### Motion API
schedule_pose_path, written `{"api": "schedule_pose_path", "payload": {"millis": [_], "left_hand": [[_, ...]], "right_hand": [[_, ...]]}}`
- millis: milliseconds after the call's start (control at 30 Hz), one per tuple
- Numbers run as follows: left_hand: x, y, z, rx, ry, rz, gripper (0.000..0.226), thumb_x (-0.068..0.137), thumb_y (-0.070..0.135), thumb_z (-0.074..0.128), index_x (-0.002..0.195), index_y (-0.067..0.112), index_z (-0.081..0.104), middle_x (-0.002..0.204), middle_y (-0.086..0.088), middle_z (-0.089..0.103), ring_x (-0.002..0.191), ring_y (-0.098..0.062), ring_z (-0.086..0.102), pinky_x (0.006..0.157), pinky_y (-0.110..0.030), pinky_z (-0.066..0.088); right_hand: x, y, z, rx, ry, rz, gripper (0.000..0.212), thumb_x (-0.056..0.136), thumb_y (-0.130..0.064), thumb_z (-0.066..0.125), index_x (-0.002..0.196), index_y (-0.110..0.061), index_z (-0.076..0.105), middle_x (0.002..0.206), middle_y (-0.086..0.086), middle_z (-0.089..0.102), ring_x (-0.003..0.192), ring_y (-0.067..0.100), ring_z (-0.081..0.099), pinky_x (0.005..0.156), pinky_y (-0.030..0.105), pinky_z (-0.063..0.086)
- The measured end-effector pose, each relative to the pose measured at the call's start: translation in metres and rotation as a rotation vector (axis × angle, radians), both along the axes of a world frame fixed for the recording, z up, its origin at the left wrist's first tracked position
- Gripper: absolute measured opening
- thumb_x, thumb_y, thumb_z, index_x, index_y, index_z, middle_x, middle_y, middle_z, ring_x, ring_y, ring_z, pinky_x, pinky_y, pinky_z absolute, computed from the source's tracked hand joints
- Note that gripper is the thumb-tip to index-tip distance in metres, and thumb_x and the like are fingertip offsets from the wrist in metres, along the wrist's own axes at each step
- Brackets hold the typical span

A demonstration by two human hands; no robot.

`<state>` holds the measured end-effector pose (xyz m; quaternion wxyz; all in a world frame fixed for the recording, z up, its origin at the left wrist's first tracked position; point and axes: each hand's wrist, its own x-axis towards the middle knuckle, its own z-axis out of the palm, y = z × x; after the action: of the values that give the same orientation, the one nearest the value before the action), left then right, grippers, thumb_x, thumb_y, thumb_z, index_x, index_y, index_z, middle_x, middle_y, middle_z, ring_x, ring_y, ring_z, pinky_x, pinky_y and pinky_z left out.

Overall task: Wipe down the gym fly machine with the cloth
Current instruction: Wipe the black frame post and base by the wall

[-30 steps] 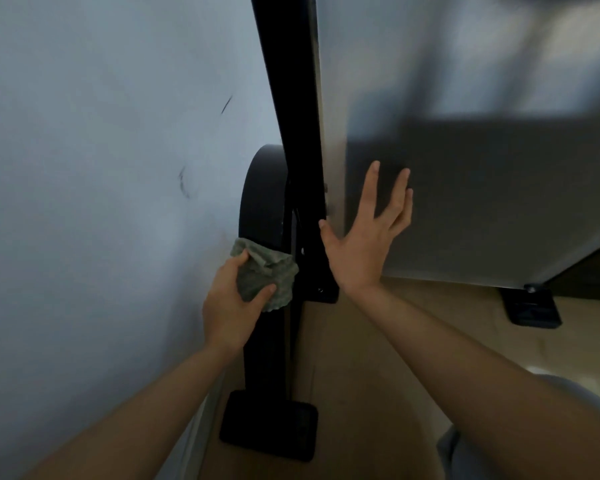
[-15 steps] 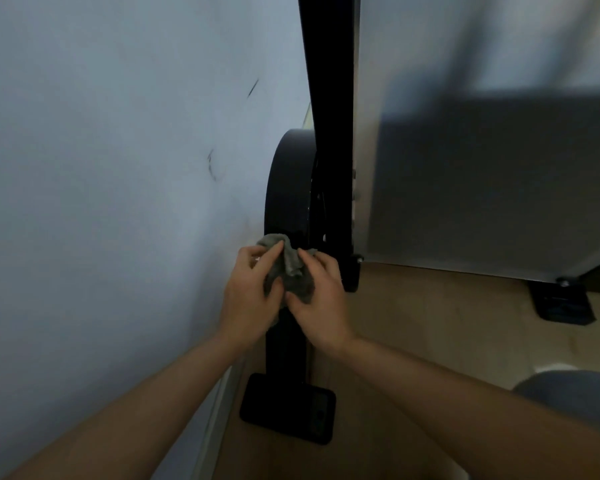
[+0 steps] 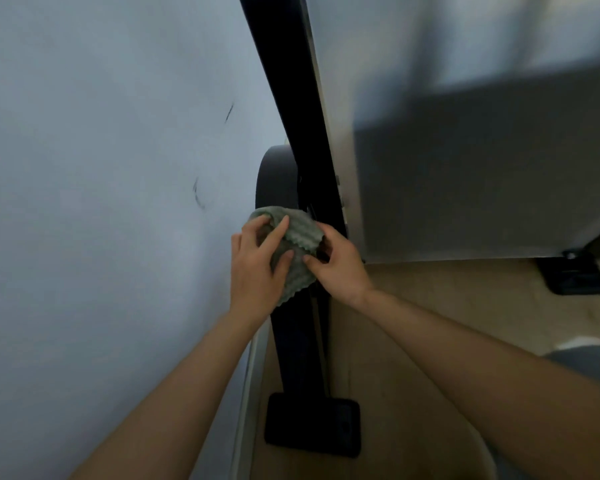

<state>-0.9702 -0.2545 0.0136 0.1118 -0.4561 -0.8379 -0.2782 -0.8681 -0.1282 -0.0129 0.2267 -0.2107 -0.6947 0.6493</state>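
Left hand (image 3: 253, 271) and right hand (image 3: 342, 268) meet, forearms extended — fingers pinching the cloth (image 3: 300, 230)

head view, looking down, close in

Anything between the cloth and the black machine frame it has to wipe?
Nothing visible. The left hand and right hand both grip the bunched cloth right in front of the black frame; whether it touches cannot be told. The wall is close on the left.
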Motion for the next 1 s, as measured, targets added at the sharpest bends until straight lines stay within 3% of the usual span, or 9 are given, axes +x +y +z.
{"api": "schedule_pose_path", "payload": {"millis": [67, 200, 300, 400, 533, 733, 867, 933, 1000], "left_hand": [[0.003, -0.009, -0.01, 0.008, 0.023, -0.026, 0.052, 0.09, 0.013, 0.074, 0.14, 0.017, 0.061, 0.133, -0.016, 0.052, 0.114, -0.03, 0.048, 0.096, -0.032, 0.045], [0.017, -0.029, -0.031, -0.031, 0.048, -0.079, 0.045, 0.091, 0.013, 0.075, 0.134, 0.006, 0.063, 0.126, -0.022, 0.055, 0.112, -0.034, 0.056, 0.093, -0.038, 0.051], [0.031, -0.041, -0.041, -0.073, 0.028, -0.077, 0.035, 0.087, 0.01, 0.077, 0.12, 0.001, 0.068, 0.119, -0.02, 0.059, 0.108, -0.035, 0.06, 0.089, -0.04, 0.053], [0.044, -0.054, -0.047, -0.12, -0.021, -0.078, 0.026, 0.085, 0.007, 0.077, 0.108, -0.001, 0.07, 0.111, -0.018, 0.063, 0.101, -0.035, 0.064, 0.083, -0.041, 0.054], [0.056, -0.065, -0.056, -0.164, -0.054, -0.095, 0.021, 0.085, 0.006, 0.077, 0.104, 0.0, 0.072, 0.104, -0.016, 0.066, 0.093, -0.035, 0.067, 0.075, -0.044, 0.057], [0.079, -0.088, -0.096, -0.143, -0.13, -0.015, 0.017, 0.08, 0.003, 0.077, 0.097, 0.003, 0.072, 0.097, -0.013, 0.067, 0.085, -0.031, 0.068, 0.069, -0.039, 0.057], [0.106, -0.111, -0.128, -0.176, -0.207, 0.082, 0.018, 0.077, 0.003, 0.079, 0.093, 0.007, 0.074, 0.095, -0.008, 0.069, 0.081, -0.026, 0.068, 0.068, -0.029, 0.05], [0.12, -0.123, -0.144, -0.215, -0.279, 0.141, 0.017, 0.076, 0.003, 0.079, 0.092, 0.008, 0.075, 0.095, -0.007, 0.069, 0.081, -0.026, 0.068, 0.069, -0.028, 0.05], [0.133, -0.133, -0.158, -0.231, -0.384, 0.22, 0.015, 0.077, 0.005, 0.079, 0.091, 0.01, 0.075, 0.094, -0.005, 0.067, 0.081, -0.024, 0.068, 0.069, -0.026, 0.049]], "right_hand": [[0.005, -0.003, -0.011, -0.021, -0.023, 0.01, 0.047, 0.092, -0.005, 0.069, 0.137, -0.012, 0.057, 0.127, 0.003, 0.067, 0.12, 0.013, 0.062, 0.104, 0.029, 0.051], [0.014, -0.007, -0.025, -0.014, -0.062, 0.027, 0.051, 0.089, -0.009, 0.073, 0.138, -0.015, 0.059, 0.12, -0.005, 0.067, 0.114, 0.005, 0.061, 0.088, 0.005, 0.046], [0.024, -0.019, -0.041, -0.035, -0.116, 0.009, 0.05, 0.087, -0.008, 0.075, 0.135, -0.013, 0.061, 0.115, -0.006, 0.067, 0.109, 0.006, 0.062, 0.085, 0.003, 0.046], [0.036, -0.032, -0.056, -0.026, -0.163, 0.037, 0.048, 0.086, -0.01, 0.077, 0.132, -0.013, 0.063, 0.113, -0.006, 0.068, 0.105, 0.005, 0.064, 0.087, 0.008, 0.048], [0.046, -0.044, -0.07, -0.08, -0.229, 0.068, 0.039, 0.084, -0.01, 0.079, 0.122, -0.01, 0.07, 0.108, 0.001, 0.073, 0.1, 0.012, 0.068, 0.087, 0.024, 0.056], [0.065, -0.076, -0.102, -0.113, -0.316, 0.011, 0.045, 0.083, -0.006, 0.079, 0.126, -0.003, 0.067, 0.115, 0.008, 0.072, 0.102, 0.016, 0.067, 0.082, 0.016, 0.053], [0.085, -0.101, -0.131, -0.171, -0.422, 0.059, 0.052, 0.085, -0.009, 0.078, 0.133, -0.002, 0.062, 0.123, 0.013, 0.07, 0.112, 0.024, 0.067, 0.1, 0.038, 0.054], [0.096, -0.113, -0.146, -0.194, -0.467, 0.066, 0.053, 0.084, -0.009, 0.079, 0.134, -0.002, 0.061, 0.125, 0.009, 0.069, 0.11, 0.021, 0.067, 0.097, 0.03, 0.056], [0.106, -0.122, -0.159, -0.204, -0.503, 0.06, 0.057, 0.084, -0.009, 0.08, 0.136, -0.004, 0.059, 0.122, -0.001, 0.065, 0.105, 0.013, 0.065, 0.081, 0.006, 0.051]]}}
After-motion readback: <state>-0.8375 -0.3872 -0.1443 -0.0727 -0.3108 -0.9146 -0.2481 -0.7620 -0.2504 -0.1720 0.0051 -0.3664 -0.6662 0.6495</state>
